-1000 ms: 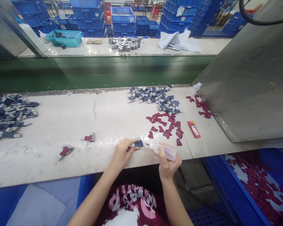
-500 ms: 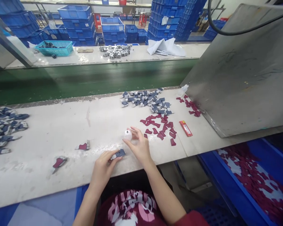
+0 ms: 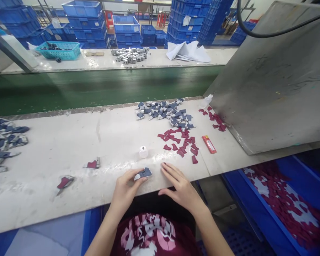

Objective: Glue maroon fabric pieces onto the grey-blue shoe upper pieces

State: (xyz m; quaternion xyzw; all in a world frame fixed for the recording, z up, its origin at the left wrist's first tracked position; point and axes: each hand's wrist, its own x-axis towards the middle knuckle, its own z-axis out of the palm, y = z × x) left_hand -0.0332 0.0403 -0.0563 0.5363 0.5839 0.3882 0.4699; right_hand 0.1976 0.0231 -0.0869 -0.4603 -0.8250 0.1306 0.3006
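Observation:
My left hand [image 3: 128,187] pinches a small dark-blue and grey plastic piece [image 3: 144,173] between thumb and fingertips, close to the table's front edge. To its right, my right hand [image 3: 178,185] lies low over the table, fingers stretched out and thumb apart. A small dark spot shows at its fingertips; I cannot make out what it is. A small white bottle [image 3: 143,152] with a dark tip stands upright just beyond the hands. Loose maroon pieces [image 3: 180,151] are scattered behind my right hand. Two grey pieces with maroon inlays, one a maroon-faced piece [image 3: 92,164], lie to the left.
Blue-grey pieces form a pile [image 3: 165,112] at the back and another pile [image 3: 5,140] at far left. A red packet [image 3: 209,144] lies right of the maroon pieces. A metal panel [image 3: 277,81] slants up at right. Below it, a blue crate [image 3: 256,209] holds maroon pieces.
My right hand has let go of the white bottle, which now stands on the table, and has moved down and right. My left hand has shifted slightly right with the blue-grey piece.

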